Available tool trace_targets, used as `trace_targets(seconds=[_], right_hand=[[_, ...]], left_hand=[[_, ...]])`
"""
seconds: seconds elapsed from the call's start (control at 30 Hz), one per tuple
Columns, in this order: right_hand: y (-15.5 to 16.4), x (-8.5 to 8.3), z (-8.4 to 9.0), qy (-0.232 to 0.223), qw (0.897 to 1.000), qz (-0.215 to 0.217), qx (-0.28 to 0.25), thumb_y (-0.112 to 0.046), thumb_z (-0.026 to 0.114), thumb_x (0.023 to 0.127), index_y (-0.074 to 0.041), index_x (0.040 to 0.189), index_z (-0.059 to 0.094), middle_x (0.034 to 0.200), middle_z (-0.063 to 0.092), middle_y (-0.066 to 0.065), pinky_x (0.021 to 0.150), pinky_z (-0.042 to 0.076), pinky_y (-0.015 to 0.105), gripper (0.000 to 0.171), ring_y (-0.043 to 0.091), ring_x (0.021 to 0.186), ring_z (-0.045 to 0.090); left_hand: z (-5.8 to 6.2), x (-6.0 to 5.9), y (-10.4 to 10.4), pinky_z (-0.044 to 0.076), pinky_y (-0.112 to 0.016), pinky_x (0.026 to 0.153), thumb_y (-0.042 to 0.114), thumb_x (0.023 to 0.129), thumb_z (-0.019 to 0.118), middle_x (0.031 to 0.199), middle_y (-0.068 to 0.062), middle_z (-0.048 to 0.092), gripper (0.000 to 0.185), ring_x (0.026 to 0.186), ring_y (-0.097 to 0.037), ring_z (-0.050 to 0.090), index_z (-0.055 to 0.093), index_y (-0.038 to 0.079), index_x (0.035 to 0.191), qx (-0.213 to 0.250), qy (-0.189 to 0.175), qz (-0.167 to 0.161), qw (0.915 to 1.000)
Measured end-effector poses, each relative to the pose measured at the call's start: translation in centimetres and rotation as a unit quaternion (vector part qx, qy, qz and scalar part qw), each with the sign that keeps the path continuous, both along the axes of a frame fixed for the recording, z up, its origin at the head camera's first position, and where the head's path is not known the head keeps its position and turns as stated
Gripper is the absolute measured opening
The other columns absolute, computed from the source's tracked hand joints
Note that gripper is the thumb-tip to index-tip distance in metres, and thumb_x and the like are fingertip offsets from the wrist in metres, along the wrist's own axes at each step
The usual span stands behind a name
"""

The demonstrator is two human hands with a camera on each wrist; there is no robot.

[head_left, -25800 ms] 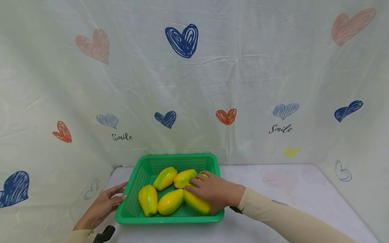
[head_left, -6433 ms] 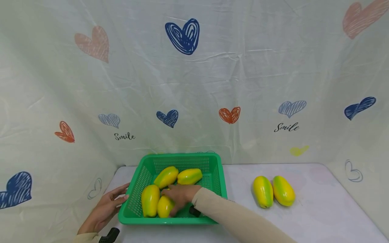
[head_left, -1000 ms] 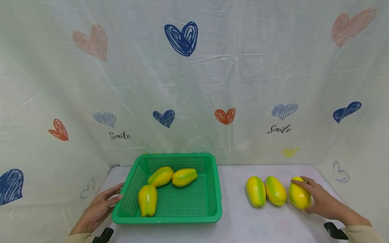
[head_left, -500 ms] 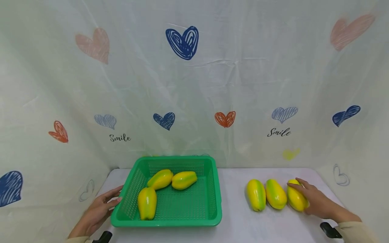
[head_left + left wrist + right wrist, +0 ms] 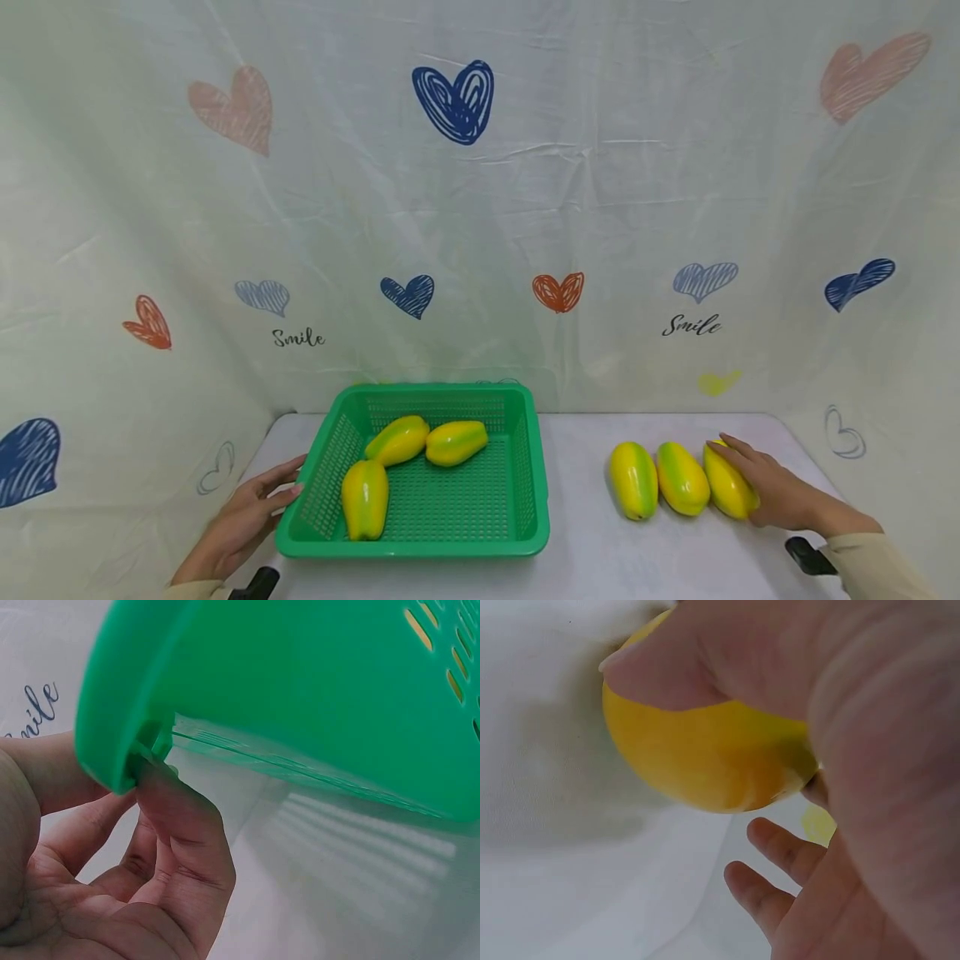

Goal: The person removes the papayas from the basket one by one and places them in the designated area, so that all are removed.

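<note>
A: What was held by the right hand?

B: The 3rd papaya on the counter was covered by it, at the right end of a row. In the right wrist view a thumb was laid across the yellow fruit while the other fingers were spread loosely beside it, so the fruit was cupped rather than squeezed.

A: And the left hand?

B: The left rim of the green basket was touched by its fingers, which were kept relaxed and closed around nothing. 3 more papayas were left inside the basket.

A: What could have gone wrong from there?

B: The papaya was rounded and smooth, and it was laid near the right part of the counter. If it were released while tilted, it could have been sent rolling, judged from its shape. The middle papaya was touched or nearly touched by it, so a sideways nudge could have been passed down the row to the leftmost papaya.

A: Any risk at the basket?

B: It was light and only steadied at 1 edge; if it were pushed by a reach across, it could have been slid along the counter.
</note>
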State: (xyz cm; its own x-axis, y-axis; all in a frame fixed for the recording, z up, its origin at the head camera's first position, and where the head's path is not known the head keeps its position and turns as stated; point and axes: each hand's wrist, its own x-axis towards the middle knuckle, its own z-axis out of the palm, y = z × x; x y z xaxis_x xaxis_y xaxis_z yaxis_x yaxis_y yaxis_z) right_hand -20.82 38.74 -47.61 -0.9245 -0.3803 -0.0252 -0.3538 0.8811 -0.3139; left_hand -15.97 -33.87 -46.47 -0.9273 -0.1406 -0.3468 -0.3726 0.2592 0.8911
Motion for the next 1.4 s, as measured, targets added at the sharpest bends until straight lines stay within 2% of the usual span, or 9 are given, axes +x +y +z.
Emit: trace_targets(seconds=[0.23, 0.5, 0.73, 1.0, 1.4], right_hand=[[0.06, -0.20, 0.06, -0.010, 1.000, 0.015, -0.012, 0.015, 0.086, 0.057, 0.008, 0.147, 0.044, 0.152, 0.031, 0.040, 0.097, 0.048, 0.076, 0.099, 0.063, 0.122, 0.050], [0.12, -0.42, 0.14, -0.053, 0.998, -0.006, -0.030, 0.013, 0.087, 0.061, 0.007, 0.152, 0.038, 0.156, 0.022, 0.042, 0.100, 0.043, 0.079, 0.103, 0.068, 0.131, 0.041], [0.18, -0.57, 0.14, -0.072, 0.997, -0.023, -0.035, 0.009, 0.088, 0.064, 0.006, 0.154, 0.036, 0.157, 0.019, 0.042, 0.101, 0.040, 0.081, 0.103, 0.069, 0.132, 0.036], [0.31, -0.45, 0.06, -0.065, 0.997, -0.028, -0.024, 0.005, 0.090, 0.066, 0.007, 0.152, 0.037, 0.152, 0.023, 0.043, 0.099, 0.042, 0.081, 0.101, 0.069, 0.128, 0.040], [0.98, -0.47, -0.27, -0.076, 0.996, -0.040, -0.025, 0.004, 0.090, 0.067, 0.009, 0.151, 0.039, 0.146, 0.029, 0.044, 0.097, 0.045, 0.079, 0.098, 0.066, 0.122, 0.046]], left_hand=[[0.07, 0.02, 0.03, 0.058, -0.044, 0.100, 0.012, 0.107, 0.063, 0.156, -0.035, 0.034, 0.068, 0.107, -0.018, 0.062, 0.029, -0.004, 0.163, 0.002, 0.000, 0.001, 1.0000], [0.04, 0.00, 0.00, 0.059, -0.040, 0.097, 0.011, 0.107, 0.062, 0.156, -0.035, 0.034, 0.067, 0.107, -0.018, 0.062, 0.029, -0.004, 0.163, 0.002, 0.001, 0.002, 1.0000], [0.13, -0.03, 0.00, 0.059, -0.042, 0.099, 0.013, 0.108, 0.062, 0.156, -0.034, 0.034, 0.067, 0.108, -0.018, 0.062, 0.029, -0.004, 0.164, 0.002, -0.001, 0.001, 1.0000], [0.15, 0.03, -0.01, 0.060, -0.036, 0.093, 0.014, 0.108, 0.062, 0.156, -0.034, 0.033, 0.068, 0.105, -0.017, 0.062, 0.028, -0.004, 0.164, 0.007, 0.000, 0.005, 1.0000], [0.10, 0.02, -0.01, 0.060, -0.038, 0.094, 0.014, 0.107, 0.063, 0.154, -0.033, 0.037, 0.068, 0.105, -0.017, 0.063, 0.029, -0.005, 0.163, 0.007, 0.000, 0.007, 1.0000]])
